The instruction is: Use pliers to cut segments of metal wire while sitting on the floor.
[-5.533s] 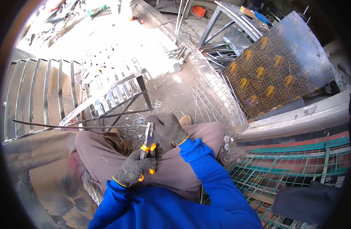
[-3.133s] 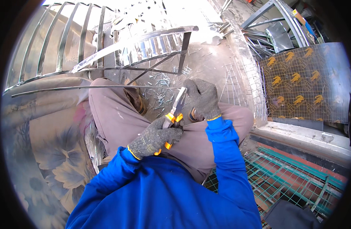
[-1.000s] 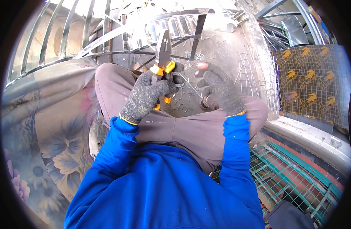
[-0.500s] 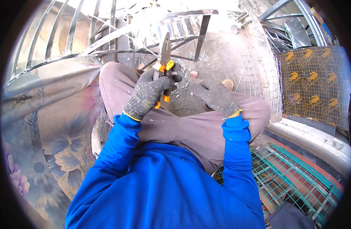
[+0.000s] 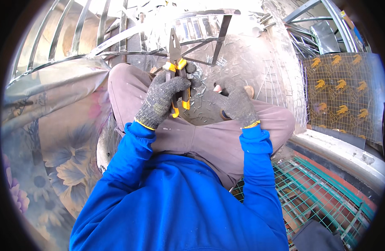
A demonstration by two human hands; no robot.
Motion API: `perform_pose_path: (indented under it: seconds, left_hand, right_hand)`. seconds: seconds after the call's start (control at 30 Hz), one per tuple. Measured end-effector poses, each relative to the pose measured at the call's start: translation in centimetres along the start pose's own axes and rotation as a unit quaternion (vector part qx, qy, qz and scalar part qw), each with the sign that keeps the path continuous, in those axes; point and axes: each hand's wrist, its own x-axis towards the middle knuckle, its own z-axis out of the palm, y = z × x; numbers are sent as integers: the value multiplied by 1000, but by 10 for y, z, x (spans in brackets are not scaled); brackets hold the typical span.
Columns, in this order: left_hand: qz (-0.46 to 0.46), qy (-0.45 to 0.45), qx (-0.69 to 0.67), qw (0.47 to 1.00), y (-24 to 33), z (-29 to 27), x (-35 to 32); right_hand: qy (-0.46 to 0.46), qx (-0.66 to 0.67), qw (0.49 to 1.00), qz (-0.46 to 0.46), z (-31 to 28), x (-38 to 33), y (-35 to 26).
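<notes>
My left hand [image 5: 163,98], in a grey knit glove with a yellow cuff edge, grips a pair of pliers [image 5: 174,50] by its black and yellow handles. The metal jaws point up and away from me, and the handle ends stick out below my fingers. My right hand [image 5: 236,102], gloved alike, hangs above my right knee, apart from the pliers. Its fingers are loosely bent with the thumb apart, and one bare fingertip pokes out of the glove. No object shows in it.
Short metal offcuts [image 5: 205,94] litter the floor between my legs. Beyond them stands a dark metal frame [image 5: 219,39]. Metal railings [image 5: 54,39] and a flowered cloth [image 5: 67,167] are on the left. At right are a printed panel [image 5: 339,92] behind wire mesh and a green wire grid [image 5: 309,196].
The pliers have tilted and shifted slightly left, with their handles further apart. My right hand has moved slightly left and its fingers have curled in more.
</notes>
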Motion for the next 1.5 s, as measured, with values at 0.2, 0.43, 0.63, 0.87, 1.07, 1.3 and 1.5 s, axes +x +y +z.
perform_pose_path:
  seconds: [0.2, 0.43, 0.63, 0.87, 1.07, 1.3, 1.5]
  left_hand:
    - [1, -36, -143, 989, -11, -4, -2]
    - [-25, -51, -132, 990, -15, -16, -6]
    - [-41, -85, 10, 996, -5, -13, -3]
    - [-184, -238, 71, 951, -12, -1, -34]
    - [-208, -265, 74, 939, -10, 7, -38]
    - [-191, -252, 8, 949, -12, 16, -43]
    - [-171, -275, 3, 946, -12, 17, -44]
  right_hand:
    - [-225, 297, 887, 273, -1, 2, -1]
    - [-321, 244, 906, 130, 8, 1, 25]
    - [-67, 51, 996, 38, 10, 1, 18]
    - [93, 3, 995, -40, -3, 9, 4]
    - [154, -84, 971, -164, -3, 12, 7]
    - [179, -77, 963, -186, -3, 12, 9]
    - [187, -107, 950, -225, -2, 13, 11]
